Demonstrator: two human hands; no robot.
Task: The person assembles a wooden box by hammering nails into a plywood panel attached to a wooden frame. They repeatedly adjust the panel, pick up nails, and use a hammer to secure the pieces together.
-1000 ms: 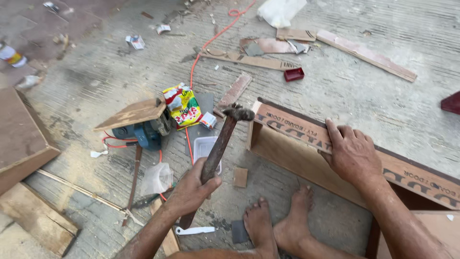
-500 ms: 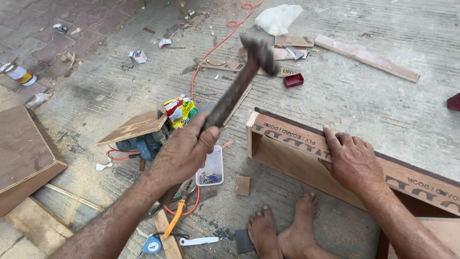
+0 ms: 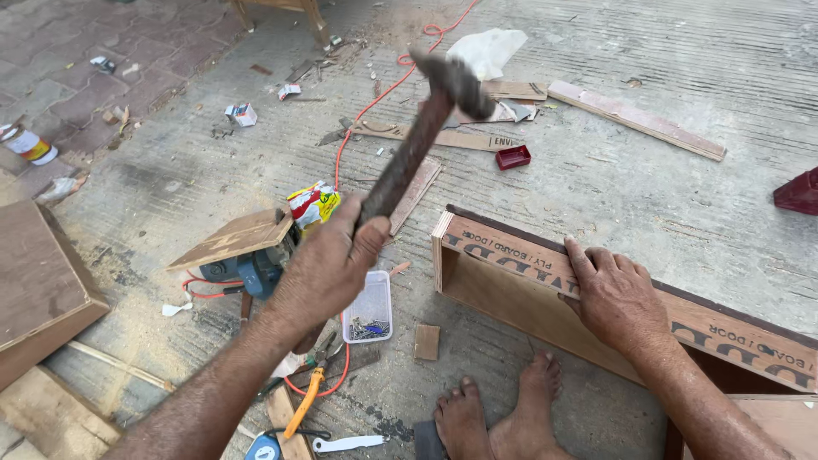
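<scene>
Hammer (image 3: 417, 145) is being held raised above the floor, left hand (image 3: 328, 268) wrapping tight around the low end of its handle, head up and tilting away to the right. Right hand (image 3: 615, 294) is lying flat, fingers spread, pressing on the top edge of the plywood box (image 3: 511, 285) lying on its side. Clear plastic tub of nails (image 3: 371, 311) is sitting just below the left hand. Bare feet (image 3: 503, 413) are resting between both arms. Orange cable (image 3: 358, 128) is running off behind the hammer.
</scene>
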